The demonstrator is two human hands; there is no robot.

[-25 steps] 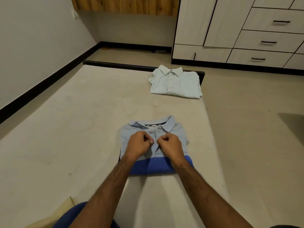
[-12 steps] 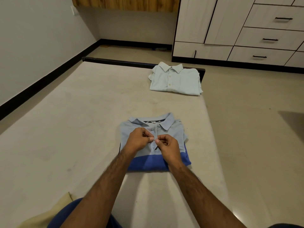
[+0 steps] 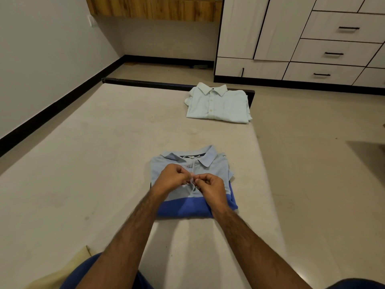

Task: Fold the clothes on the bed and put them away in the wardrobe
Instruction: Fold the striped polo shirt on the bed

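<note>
No legible text, brand, no. or sign anywhere. Polo shirt has a dark neck tape inside the collar w/ a small pale label, too small & blurred to read. White shirt and wardrobe fronts carry no readable marks.

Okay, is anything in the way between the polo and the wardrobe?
Only the white shirt, folded at the bed's far end, lies between the blue polo and the wardrobe. Its doors and drawers look closed.
</note>
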